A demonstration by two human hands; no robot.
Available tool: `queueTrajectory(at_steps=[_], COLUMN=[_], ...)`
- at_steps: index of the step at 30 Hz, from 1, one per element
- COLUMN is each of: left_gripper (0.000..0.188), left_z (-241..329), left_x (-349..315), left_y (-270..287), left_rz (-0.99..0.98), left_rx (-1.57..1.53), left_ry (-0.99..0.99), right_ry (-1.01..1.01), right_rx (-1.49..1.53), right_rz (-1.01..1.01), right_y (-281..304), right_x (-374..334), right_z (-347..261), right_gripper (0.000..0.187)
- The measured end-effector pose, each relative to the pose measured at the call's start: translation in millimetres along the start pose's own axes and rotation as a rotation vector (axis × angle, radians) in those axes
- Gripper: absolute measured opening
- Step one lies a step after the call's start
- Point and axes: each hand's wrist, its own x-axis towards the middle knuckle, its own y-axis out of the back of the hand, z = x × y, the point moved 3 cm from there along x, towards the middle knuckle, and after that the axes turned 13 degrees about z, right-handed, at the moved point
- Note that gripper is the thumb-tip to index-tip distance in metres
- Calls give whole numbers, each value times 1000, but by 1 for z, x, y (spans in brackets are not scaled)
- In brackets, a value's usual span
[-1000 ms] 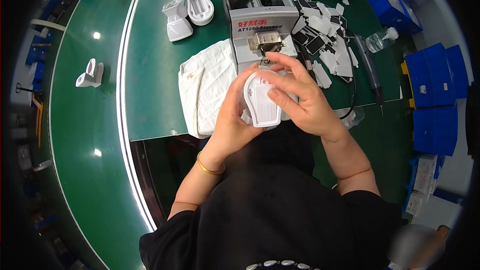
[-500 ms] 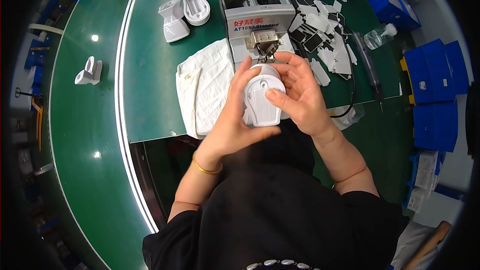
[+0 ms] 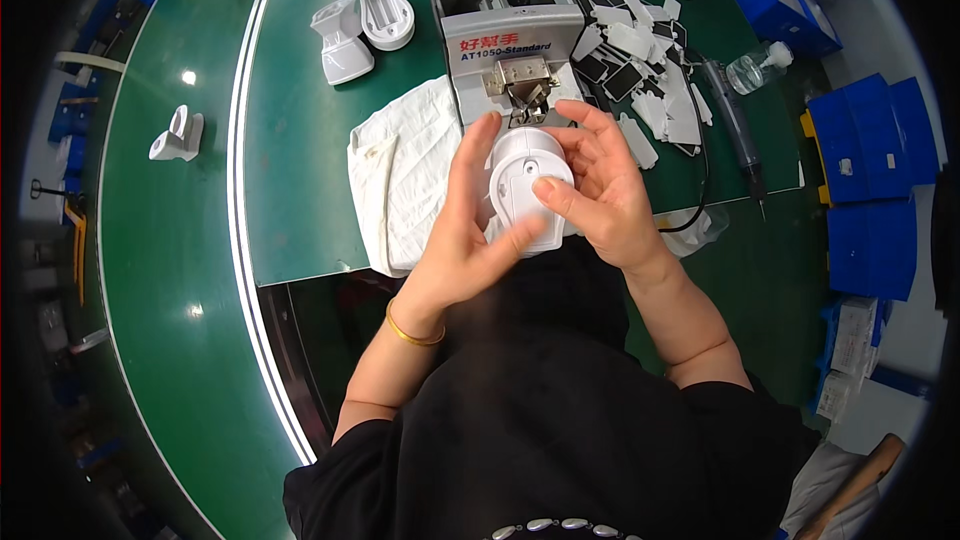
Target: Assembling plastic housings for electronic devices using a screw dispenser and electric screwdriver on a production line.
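Note:
A white rounded plastic housing (image 3: 518, 202) with a flat cover and a small screw hole is between my hands, just in front of a silver tabletop machine (image 3: 508, 45). My right hand (image 3: 600, 195) grips its right side, thumb pressed on the cover and fingers behind. My left hand (image 3: 462, 230) curves round the left side, its blurred thumb lying across the lower cover. The fingers of that hand stand up beside the housing, and how far they touch it is partly hidden. Under and left of the hands lies a white cloth (image 3: 400, 175).
Two similar white housings (image 3: 385, 15) lie behind the cloth. At the right are a heap of flat white and black pieces (image 3: 635, 50), an electric screwdriver (image 3: 735, 125), a clear bottle (image 3: 755, 70) and blue bins (image 3: 860, 150). More white parts (image 3: 178, 135) stand on the left bench.
My left thumb has moved up from below the housing onto its lower cover, and the left fingers have shifted slightly left. My right hand has kept its hold.

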Motion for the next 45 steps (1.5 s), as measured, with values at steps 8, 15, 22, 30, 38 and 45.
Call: queueTrajectory(at_steps=[8, 15, 22, 30, 38, 45], left_gripper=[103, 107, 103, 99, 96, 82], left_z=[5, -3, -3, 4, 1, -20], left_x=[-10, -14, -16, -12, -18, -24], left_y=[10, 11, 9, -5, 12, 17], left_rz=[-104, -133, -133, -126, -90, -219], left_rx=[350, 317, 351, 272, 484, 569], left_ry=[-128, -109, -162, -215, -223, -171], right_ry=[132, -125, 88, -96, 96, -244], right_rx=[-238, -1743, -1548, -182, -1888, -1682], right_rz=[334, 767, 818, -139, 730, 713], right_y=[91, 275, 236, 17, 250, 277], right_x=[33, 49, 50, -21, 59, 55], right_z=[-17, -5, -23, -22, -10, 0], right_gripper=[49, 65, 68, 86, 60, 71])
